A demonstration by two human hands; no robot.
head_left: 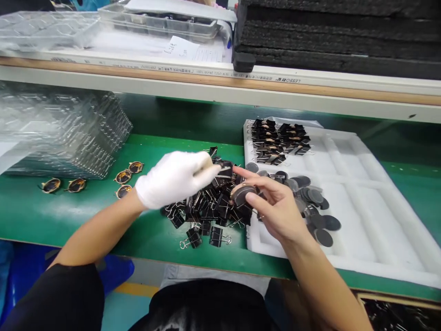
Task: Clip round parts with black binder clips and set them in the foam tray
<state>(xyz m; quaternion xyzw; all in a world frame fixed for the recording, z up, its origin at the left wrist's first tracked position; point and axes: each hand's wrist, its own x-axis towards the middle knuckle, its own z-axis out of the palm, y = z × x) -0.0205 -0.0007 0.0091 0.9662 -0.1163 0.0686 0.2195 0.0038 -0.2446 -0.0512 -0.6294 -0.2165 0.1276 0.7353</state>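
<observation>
Head view: gripping round piece (243, 195) at fingertips of right hand (279, 207); seemingly pinching black clip (226, 171) with left hand (177, 179).

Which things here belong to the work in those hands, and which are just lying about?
Seemingly in the job:
- round piece in right hand
- binder clips at gloved left hand
- dark discs
- white tray

Apparently just lying about:
- paper note
- black slabs

Bright, fairly even light nearly bleaches the glove (175, 179) and glints off the clear trays (99, 133), hazy towards the left edge, while shadow under the shelf (172, 85) dims the back panel (186, 115).
</observation>
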